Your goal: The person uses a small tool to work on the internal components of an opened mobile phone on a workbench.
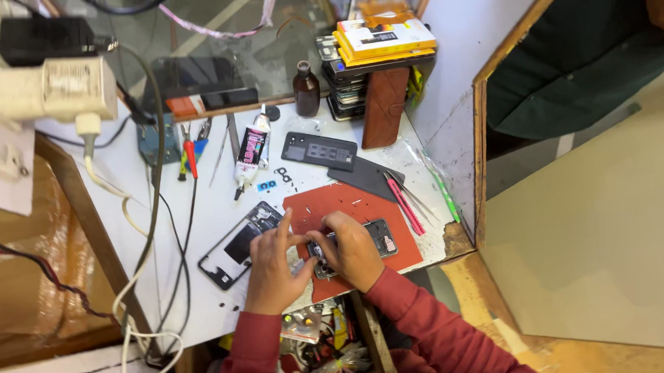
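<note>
A worker's two bare hands, left hand (272, 267) and right hand (353, 253), emerge from long red sleeves (443, 331) of a soft, knit-like fabric. Each sleeve ends in a snug cuff just behind the grip. No gloves, rings or watch are visible.

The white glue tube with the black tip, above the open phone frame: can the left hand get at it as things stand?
Probably yes: the left hand is beside the phone frame, and only bare tabletop separates it from the glue tube.

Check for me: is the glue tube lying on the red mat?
No, the glue tube lies on the white bench top, behind the red mat and apart from it.
</note>
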